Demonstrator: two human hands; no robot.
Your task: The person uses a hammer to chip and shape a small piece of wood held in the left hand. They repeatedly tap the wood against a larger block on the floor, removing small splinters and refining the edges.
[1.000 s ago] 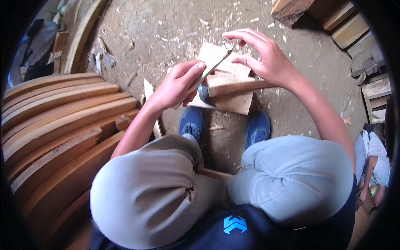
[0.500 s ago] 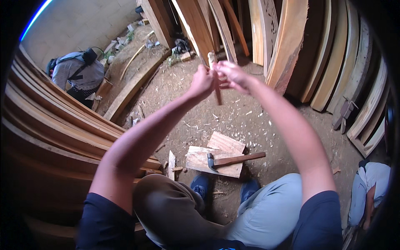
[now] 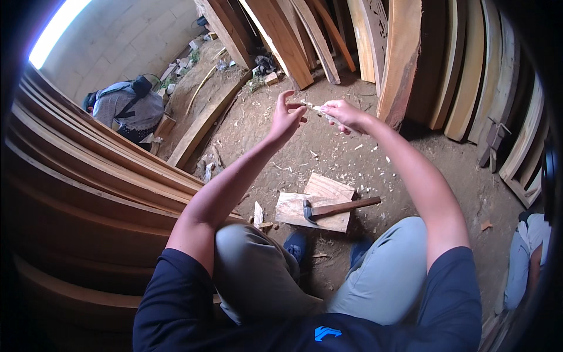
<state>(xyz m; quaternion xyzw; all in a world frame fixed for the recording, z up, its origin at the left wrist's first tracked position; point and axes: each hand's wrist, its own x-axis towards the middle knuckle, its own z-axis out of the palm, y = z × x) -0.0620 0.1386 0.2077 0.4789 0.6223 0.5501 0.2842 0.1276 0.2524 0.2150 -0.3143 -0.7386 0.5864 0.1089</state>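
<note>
My right hand (image 3: 346, 116) is closed around a thin, pale stick (image 3: 312, 107), apparently whittled wood, held out in front of me. Its free end points left, toward my left hand (image 3: 286, 119). That hand has its fingers spread, close to the stick's tip; whether a fingertip touches it I cannot tell. Below, between my feet and hands, a claw hammer (image 3: 349, 206) with a brown wooden handle rests on a pale wooden block (image 3: 293, 209). A second block (image 3: 330, 186) lies just beyond the first.
Long boards (image 3: 99, 149) stack along the left. More planks (image 3: 400, 58) lean upright at the back and right. Wood shavings litter the dirt floor (image 3: 264, 176). A beam (image 3: 208, 120) lies at left. One person (image 3: 132, 108) bends at far left, another (image 3: 531, 252) at right.
My hands have come apart: the left has opened off the stick, while the right keeps hold of it. From upright, the stick has turned to point left. The view has shifted slightly.
</note>
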